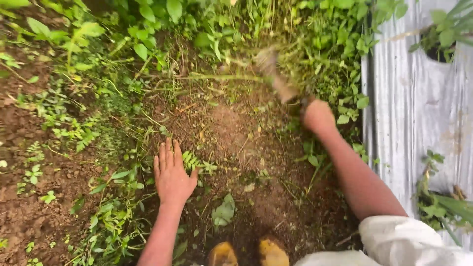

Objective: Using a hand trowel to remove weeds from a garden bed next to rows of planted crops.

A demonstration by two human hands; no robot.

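My left hand (171, 173) lies flat on the soil, fingers together and stretched forward, beside small green weeds (196, 161). My right hand (318, 116) is closed around the handle of a small hand tool (276, 79), whose blurred blade points up and left into the weeds. Between both hands is a patch of bare brown soil (231, 128). The tool's head is too blurred to tell its shape.
Dense green weeds (162, 29) fill the top and left. A silver plastic mulch sheet (419, 108) with planting holes and plants (443, 207) runs down the right side. The toes of two yellowish boots (246, 253) show at the bottom edge.
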